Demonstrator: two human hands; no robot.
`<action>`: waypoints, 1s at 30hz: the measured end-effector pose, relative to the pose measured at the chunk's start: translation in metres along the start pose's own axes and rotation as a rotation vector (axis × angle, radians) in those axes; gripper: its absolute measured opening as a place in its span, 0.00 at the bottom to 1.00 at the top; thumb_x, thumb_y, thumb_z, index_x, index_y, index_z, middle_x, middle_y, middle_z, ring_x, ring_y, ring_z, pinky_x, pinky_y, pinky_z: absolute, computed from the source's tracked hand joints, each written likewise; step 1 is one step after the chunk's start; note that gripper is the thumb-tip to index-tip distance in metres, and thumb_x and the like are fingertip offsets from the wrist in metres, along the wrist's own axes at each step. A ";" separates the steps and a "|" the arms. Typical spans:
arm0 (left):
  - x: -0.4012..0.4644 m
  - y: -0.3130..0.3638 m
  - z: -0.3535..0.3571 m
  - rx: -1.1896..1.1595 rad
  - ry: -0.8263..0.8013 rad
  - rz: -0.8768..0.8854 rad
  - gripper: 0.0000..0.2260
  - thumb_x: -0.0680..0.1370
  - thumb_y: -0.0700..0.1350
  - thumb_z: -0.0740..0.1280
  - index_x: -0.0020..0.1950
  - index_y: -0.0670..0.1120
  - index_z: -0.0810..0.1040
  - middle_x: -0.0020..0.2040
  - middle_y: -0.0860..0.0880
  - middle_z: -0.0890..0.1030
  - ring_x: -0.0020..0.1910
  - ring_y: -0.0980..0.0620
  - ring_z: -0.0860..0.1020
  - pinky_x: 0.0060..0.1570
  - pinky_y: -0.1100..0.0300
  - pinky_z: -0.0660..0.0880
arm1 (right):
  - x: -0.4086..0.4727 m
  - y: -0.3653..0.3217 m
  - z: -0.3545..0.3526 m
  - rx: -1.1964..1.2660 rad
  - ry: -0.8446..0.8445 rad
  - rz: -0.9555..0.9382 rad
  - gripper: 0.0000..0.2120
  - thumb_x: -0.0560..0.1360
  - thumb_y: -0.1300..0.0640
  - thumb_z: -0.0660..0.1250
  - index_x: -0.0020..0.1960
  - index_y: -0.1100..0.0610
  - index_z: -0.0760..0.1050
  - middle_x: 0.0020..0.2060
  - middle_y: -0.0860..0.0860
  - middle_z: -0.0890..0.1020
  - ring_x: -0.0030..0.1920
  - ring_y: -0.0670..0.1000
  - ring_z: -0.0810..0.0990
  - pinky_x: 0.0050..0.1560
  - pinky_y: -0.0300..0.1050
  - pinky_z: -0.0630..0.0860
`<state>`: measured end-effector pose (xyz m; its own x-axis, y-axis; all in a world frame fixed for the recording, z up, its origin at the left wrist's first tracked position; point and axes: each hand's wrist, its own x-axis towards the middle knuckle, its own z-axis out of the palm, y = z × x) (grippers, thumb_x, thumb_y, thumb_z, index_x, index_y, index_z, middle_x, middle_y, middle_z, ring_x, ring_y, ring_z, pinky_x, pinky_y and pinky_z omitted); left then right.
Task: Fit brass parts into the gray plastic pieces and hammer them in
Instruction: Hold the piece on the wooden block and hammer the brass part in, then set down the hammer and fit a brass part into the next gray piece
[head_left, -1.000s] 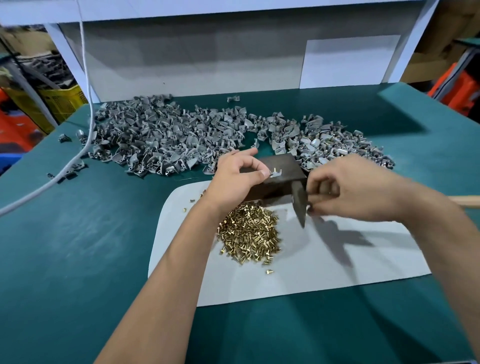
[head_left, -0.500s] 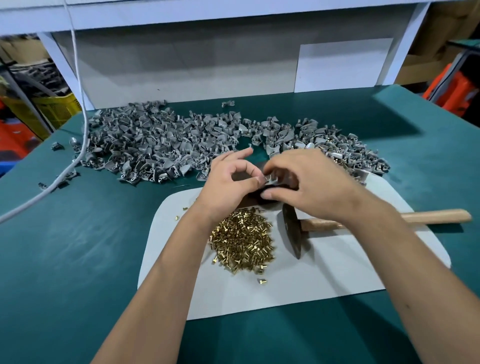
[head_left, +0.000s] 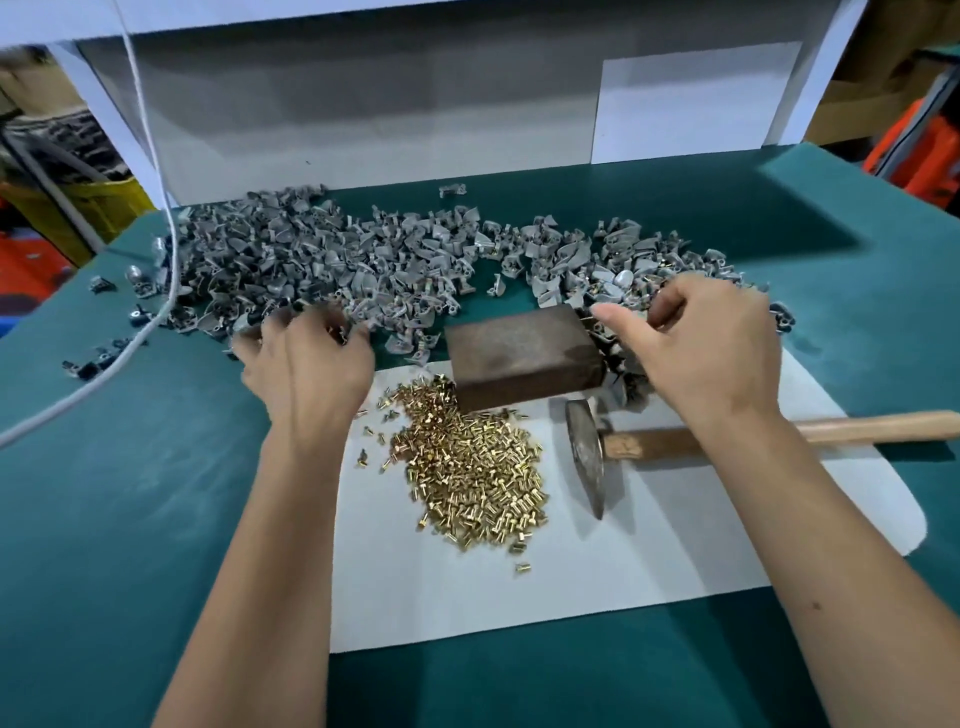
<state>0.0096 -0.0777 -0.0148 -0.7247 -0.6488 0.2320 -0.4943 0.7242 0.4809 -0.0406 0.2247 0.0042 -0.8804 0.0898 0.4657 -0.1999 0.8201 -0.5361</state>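
A wide heap of gray plastic pieces (head_left: 332, 260) runs across the back of the green table. Brass parts (head_left: 467, 467) lie piled on a white sheet (head_left: 571, 597). A dark block (head_left: 519, 358) sits at the sheet's far edge with nothing on top. The hammer (head_left: 589, 457) lies on the sheet, its wooden handle pointing right under my right forearm. My left hand (head_left: 306, 369) reaches into the heap's near left edge with fingers curled down; whether it grips a piece is hidden. My right hand (head_left: 701, 348) hovers over the gray pieces right of the block, fingers apart.
A white cable (head_left: 156, 218) hangs down at the left and trails across the table. A gray back board (head_left: 363, 104) closes the far side. A yellow crate (head_left: 98, 208) stands beyond the left edge, and orange items (head_left: 924, 156) beyond the right.
Both hands left the top of the block and spread apart, the left to the left heap, the right to the right pieces. The hammer was laid down on the sheet.
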 end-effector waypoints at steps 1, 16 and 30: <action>0.003 -0.006 -0.001 0.020 -0.015 -0.017 0.16 0.80 0.56 0.63 0.66 0.56 0.80 0.69 0.43 0.75 0.72 0.38 0.65 0.66 0.48 0.62 | -0.001 -0.001 -0.001 0.005 0.010 -0.004 0.25 0.71 0.29 0.71 0.38 0.52 0.78 0.31 0.50 0.81 0.37 0.55 0.80 0.41 0.46 0.76; 0.005 -0.002 0.002 -0.166 -0.325 0.509 0.16 0.80 0.34 0.68 0.63 0.50 0.84 0.71 0.51 0.78 0.73 0.47 0.70 0.75 0.52 0.64 | -0.072 -0.107 0.024 -0.070 -0.560 -0.983 0.13 0.82 0.44 0.61 0.60 0.48 0.78 0.56 0.43 0.78 0.60 0.49 0.69 0.58 0.49 0.71; 0.008 -0.020 -0.005 -0.362 -0.193 0.291 0.17 0.68 0.32 0.78 0.36 0.55 0.82 0.35 0.56 0.82 0.37 0.58 0.83 0.40 0.63 0.81 | -0.084 -0.142 0.051 -0.144 -0.674 -0.949 0.10 0.77 0.65 0.63 0.55 0.56 0.76 0.53 0.54 0.78 0.58 0.56 0.75 0.59 0.49 0.72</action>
<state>0.0158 -0.0986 -0.0180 -0.9001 -0.3526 0.2561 -0.0852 0.7187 0.6901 0.0393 0.0718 0.0052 -0.4628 -0.8744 0.1458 -0.8864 0.4577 -0.0690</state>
